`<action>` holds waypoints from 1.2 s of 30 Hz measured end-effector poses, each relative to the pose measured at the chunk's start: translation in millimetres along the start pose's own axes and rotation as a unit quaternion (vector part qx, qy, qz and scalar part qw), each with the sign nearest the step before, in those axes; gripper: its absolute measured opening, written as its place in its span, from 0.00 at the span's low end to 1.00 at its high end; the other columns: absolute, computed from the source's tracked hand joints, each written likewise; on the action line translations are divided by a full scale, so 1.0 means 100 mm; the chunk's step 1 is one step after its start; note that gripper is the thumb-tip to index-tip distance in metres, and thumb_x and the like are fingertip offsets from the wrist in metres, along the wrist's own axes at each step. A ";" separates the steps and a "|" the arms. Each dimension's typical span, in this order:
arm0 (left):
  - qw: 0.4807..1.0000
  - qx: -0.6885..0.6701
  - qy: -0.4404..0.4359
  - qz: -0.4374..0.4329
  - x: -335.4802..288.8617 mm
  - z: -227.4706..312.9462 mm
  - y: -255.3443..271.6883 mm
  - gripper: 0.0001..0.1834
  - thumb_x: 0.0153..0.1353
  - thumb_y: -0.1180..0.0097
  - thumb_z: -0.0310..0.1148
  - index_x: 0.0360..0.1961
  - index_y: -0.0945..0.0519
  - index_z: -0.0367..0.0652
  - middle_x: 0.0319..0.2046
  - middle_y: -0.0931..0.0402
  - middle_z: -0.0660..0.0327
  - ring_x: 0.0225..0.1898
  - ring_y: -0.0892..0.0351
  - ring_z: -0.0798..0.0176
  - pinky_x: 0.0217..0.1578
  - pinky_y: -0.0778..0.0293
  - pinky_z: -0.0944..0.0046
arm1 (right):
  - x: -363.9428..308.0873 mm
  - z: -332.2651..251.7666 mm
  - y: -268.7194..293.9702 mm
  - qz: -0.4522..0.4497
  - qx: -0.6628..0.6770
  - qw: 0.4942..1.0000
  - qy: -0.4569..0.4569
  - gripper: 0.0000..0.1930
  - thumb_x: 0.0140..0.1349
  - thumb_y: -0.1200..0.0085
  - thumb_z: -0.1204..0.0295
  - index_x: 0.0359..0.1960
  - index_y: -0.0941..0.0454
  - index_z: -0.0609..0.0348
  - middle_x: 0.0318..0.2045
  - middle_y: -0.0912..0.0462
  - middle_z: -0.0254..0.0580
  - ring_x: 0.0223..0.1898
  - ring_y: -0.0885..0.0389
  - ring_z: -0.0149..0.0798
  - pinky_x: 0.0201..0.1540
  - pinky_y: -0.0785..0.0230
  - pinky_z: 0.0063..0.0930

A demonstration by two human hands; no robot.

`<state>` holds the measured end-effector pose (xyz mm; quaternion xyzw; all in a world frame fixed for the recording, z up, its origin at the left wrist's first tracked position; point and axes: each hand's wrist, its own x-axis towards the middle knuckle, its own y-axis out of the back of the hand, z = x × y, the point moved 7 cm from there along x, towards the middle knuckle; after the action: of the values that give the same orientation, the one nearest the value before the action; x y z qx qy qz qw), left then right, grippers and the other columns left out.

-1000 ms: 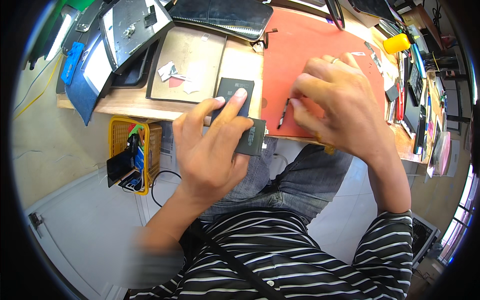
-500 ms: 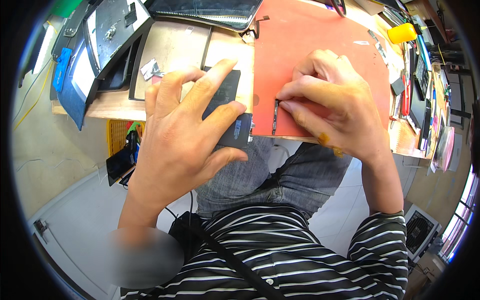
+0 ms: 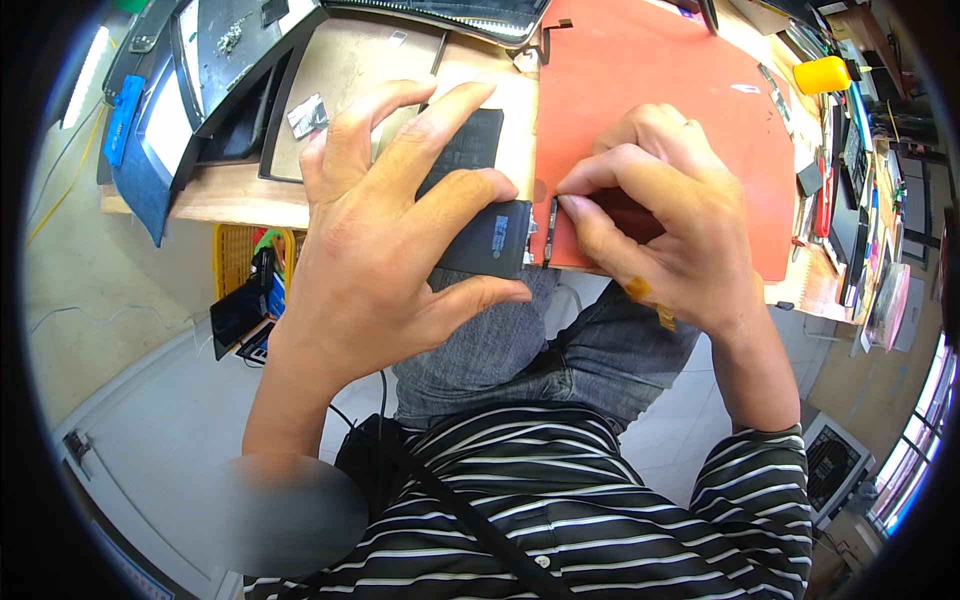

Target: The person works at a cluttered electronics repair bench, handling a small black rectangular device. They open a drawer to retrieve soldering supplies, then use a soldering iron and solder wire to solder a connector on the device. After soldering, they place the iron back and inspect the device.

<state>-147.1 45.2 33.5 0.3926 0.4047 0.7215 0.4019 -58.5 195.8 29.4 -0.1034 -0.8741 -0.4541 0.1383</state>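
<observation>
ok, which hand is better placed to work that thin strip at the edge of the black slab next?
Right, probably. The right hand already pinches the thin strip at the black slab edge, over the orange mat. The left hand is wrapped around the slab, steadying it.

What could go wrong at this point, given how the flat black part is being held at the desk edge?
The flat black rectangular part is pinched in the left hand past the edge of the wooden desk, over the lap; a slip could drop it to the floor. The right hand pinches a thin dark strip at its edge, which might bend or tear if pulled hard.
</observation>
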 end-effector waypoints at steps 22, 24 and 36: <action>1.000 -0.015 0.007 0.016 -0.01 -0.04 -0.07 0.34 0.37 0.22 0.62 0.43 0.12 0.51 0.70 0.26 0.54 0.72 0.35 0.42 0.70 0.40 0.44 | -0.01 -0.03 -0.03 0.031 0.017 0.999 -0.021 0.08 0.52 0.32 0.83 0.35 0.13 0.63 0.31 0.20 0.41 0.33 0.20 0.38 0.37 0.30 0.28; 1.000 -0.015 0.008 0.015 -0.01 -0.03 -0.07 0.34 0.38 0.23 0.62 0.43 0.12 0.52 0.70 0.27 0.54 0.72 0.35 0.42 0.70 0.40 0.44 | -0.01 -0.03 -0.02 0.032 0.017 0.999 -0.022 0.08 0.51 0.31 0.83 0.34 0.13 0.63 0.31 0.20 0.41 0.33 0.20 0.38 0.37 0.30 0.28; 1.000 -0.019 0.005 0.003 -0.01 -0.03 -0.07 0.34 0.40 0.22 0.59 0.46 0.13 0.52 0.71 0.27 0.53 0.72 0.35 0.42 0.69 0.40 0.43 | 0.00 -0.05 -0.02 0.043 0.009 0.999 -0.009 0.09 0.51 0.31 0.82 0.35 0.13 0.62 0.32 0.19 0.42 0.33 0.20 0.37 0.36 0.30 0.29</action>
<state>-147.5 45.9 26.4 0.3826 0.3920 0.7322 0.4048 -58.1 191.0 30.5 -0.1436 -0.8739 -0.4391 0.1510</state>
